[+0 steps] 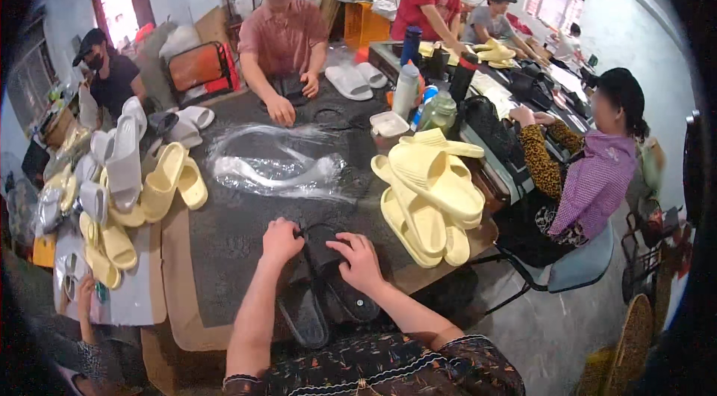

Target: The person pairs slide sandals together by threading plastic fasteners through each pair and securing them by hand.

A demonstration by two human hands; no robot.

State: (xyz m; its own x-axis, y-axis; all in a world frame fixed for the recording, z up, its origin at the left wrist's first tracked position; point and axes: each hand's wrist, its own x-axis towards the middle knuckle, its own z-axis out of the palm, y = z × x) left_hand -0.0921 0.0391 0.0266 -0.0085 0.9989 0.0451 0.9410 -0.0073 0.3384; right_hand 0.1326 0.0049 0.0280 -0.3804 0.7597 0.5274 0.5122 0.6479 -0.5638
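A pair of black slippers lies in front of me at the table's near edge. The left slipper (305,317) shows its dark insole, and the right slipper (358,302) has a small pale round mark near its heel. My left hand (281,241) is closed at the far end of the pair, pinching a black edge of a slipper. My right hand (360,260) rests over the right slipper's upper with its fingers apart and slightly bent. The hands partly hide the slipper fronts. Beyond them lie clear plastic bags (278,170), flat on the dark mat.
Yellow slippers (429,194) are piled at the right, beside a lidded tub (389,125) and bottles (405,90). Grey and yellow slippers (123,164) heap at the left. A co-worker (284,38) stands across the table; another (597,157) sits at the right.
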